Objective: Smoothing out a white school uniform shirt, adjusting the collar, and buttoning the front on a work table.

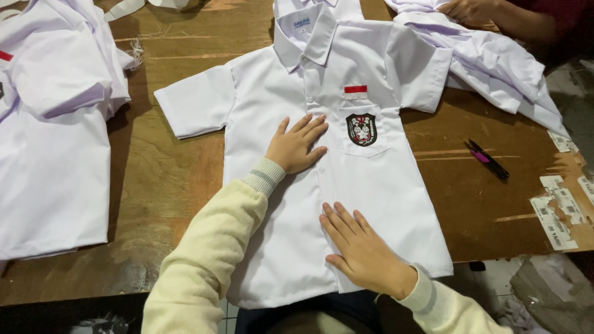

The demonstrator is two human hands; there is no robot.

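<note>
Shirt (371, 185) white, red-white flag label above black shield badge (361, 129); both hands spread flat.

The hands (328, 198) hide part of the shirt (346, 185) front; its collar top is cut off

Both hands, left hand (297, 146) and right hand (362, 250), lie flat on a white shirt (377, 185) spread over the wooden table (167, 179).

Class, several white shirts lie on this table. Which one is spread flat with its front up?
The middle shirt, under both the left hand and right hand. Its collar, pocket badge and sleeves show; the others lie folded or bunched.
</note>
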